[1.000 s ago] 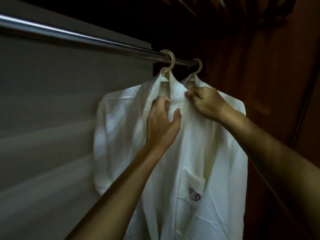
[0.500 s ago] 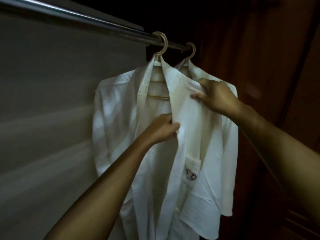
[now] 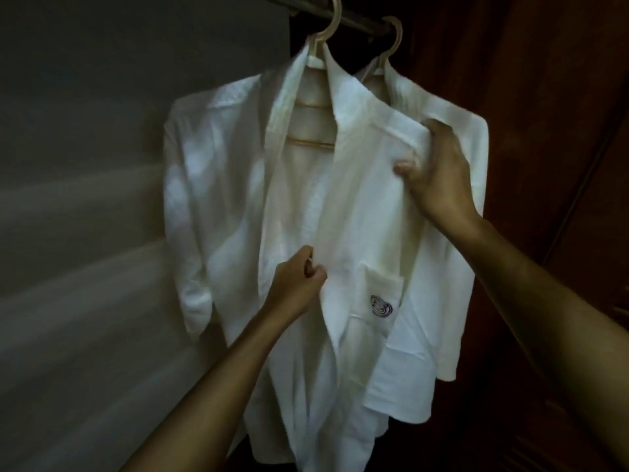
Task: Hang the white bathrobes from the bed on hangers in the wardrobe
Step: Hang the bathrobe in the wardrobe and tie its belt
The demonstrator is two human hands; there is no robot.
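Robes (image 3: 357,206) hang on two hangers (image 3: 316,57) on the rail (image 3: 360,24), one behind the other. Left hand (image 3: 299,284) pinches the front one's edge low down, fingers curled tight. Right hand (image 3: 439,178) grips its shoulder cloth, fingers folded over it, likely to pull it straight

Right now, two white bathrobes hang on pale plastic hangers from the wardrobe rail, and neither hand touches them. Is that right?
No. The head view shows both hands on the front white bathrobe: the left hand pinches its front edge, the right hand grips its shoulder. The rest stands.
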